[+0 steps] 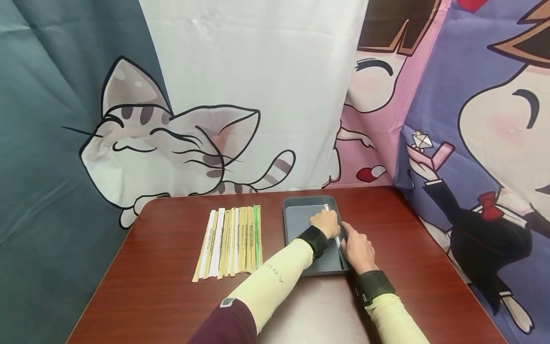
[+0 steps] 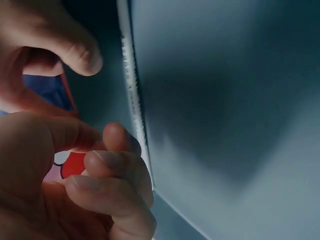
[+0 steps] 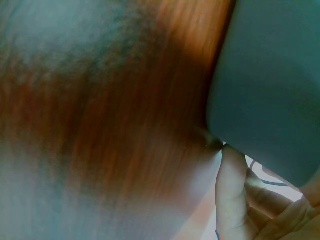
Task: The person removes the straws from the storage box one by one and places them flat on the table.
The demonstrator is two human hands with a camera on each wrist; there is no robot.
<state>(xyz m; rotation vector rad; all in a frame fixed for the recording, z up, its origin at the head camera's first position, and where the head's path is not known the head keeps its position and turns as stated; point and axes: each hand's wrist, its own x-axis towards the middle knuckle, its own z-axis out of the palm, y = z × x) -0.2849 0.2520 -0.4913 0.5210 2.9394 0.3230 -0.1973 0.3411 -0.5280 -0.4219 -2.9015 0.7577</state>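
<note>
A dark grey rectangular tray (image 1: 296, 215) stands on the table. Along its right inner wall lies a slim white pack of paper-wrapped chopsticks (image 2: 131, 75) with printed lettering. My left hand (image 1: 325, 223) is inside the tray, its curled fingers overlapping this pack near the far right corner; I cannot tell if they grip it. On the tray's right side my right hand (image 1: 358, 247) grips the wall, thumb over the inner face and fingers outside. The right wrist view catches fingers (image 3: 232, 187) against the tray's outer corner (image 3: 265, 100).
Left of the tray, several paper-wrapped packs (image 1: 232, 243) lie side by side in a row, tan and white with a green one. The reddish-brown wooden table (image 1: 159, 267) ends at a printed cartoon curtain (image 1: 275, 71) behind.
</note>
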